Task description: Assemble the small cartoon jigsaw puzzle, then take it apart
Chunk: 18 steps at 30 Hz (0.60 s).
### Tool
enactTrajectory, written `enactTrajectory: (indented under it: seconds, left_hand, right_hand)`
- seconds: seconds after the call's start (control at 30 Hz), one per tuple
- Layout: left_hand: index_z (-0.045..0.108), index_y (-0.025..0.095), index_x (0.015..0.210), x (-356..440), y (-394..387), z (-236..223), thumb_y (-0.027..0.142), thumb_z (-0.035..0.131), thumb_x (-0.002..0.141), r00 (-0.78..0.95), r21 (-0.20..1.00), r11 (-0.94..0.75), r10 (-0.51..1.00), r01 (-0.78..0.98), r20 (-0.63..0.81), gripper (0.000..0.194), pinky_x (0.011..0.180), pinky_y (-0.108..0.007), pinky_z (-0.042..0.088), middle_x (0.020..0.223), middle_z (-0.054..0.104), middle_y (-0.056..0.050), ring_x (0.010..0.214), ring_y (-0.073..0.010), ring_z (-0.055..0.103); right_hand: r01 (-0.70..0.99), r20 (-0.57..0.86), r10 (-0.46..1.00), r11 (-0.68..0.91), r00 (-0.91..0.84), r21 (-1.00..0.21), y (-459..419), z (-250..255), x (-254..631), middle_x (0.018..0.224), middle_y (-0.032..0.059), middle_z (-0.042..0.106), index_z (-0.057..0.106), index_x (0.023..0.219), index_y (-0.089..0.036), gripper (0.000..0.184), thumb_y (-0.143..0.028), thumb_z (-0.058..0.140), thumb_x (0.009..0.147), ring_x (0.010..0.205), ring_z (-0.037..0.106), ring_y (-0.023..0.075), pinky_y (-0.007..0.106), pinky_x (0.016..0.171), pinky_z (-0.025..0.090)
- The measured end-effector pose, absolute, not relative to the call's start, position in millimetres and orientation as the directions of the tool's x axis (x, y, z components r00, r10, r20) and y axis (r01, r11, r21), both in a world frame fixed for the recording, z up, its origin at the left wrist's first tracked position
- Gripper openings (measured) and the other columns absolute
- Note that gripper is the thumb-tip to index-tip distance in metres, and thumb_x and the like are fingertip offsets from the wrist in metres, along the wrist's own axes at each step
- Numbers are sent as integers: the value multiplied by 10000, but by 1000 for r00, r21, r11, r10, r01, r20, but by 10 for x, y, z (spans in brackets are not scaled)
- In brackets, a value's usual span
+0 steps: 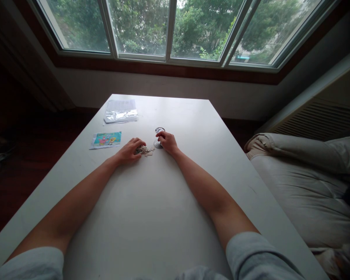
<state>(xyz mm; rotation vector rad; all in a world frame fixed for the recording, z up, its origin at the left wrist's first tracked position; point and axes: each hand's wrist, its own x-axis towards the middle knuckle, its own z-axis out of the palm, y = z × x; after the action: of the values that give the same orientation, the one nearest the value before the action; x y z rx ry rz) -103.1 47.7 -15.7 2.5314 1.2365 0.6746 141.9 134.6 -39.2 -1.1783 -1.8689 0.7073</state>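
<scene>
My left hand (131,150) rests on the table with curved fingers. Its fingers and thumb are apart around the left side of a pile of small, light brown pieces (147,151), perhaps jigsaw pieces; their exact kind is too small to tell. Just right of the pile, a small, clear, round-based object that looks like a stemmed glass (158,144) stands upright. The closed fingers of my right hand (167,141) are at its middle, between the dark-edged round top and the base, and hide part of it.
The white table (151,217) reaches toward the window wall. On its left lie a colourful cartoon picture sheet (107,139) and, farther back, a clear plastic bag with papers (121,111). A padded beige seat (303,186) stands beyond the right edge.
</scene>
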Motion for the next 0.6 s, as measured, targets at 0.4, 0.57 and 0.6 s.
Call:
enactTrajectory:
  seconds: [0.4,0.57,0.6]
  left_hand:
    - [669,222,1008,-1098,501,-195,180,549,834,501,495,-593,804,636,319,216,980,-368,477,1122,625,-68,1056,-229,591]
    - [681,217,980,-1095,511,-212,267,544,925,456,498,-566,825,657,336,156,922,-353,485,1063,640,-67,1001,-219,601]
    - [683,217,996,-1093,511,-215,290,543,940,446,490,-560,828,668,339,168,906,-351,486,1051,643,-67,992,-220,600]
  right_hand:
    - [469,340,907,421,-251,-777,1369,-429,1419,760,-15,717,755,921,-233,274,-177,507,819,746,655,160,253,738,477]
    - [464,345,904,426,-252,-776,1373,-437,1416,754,-17,714,755,921,-234,276,-181,506,815,738,654,158,252,726,475]
    - [465,344,904,425,-252,-777,1376,-442,1415,756,-17,715,755,921,-233,277,-180,506,814,740,655,158,252,727,475]
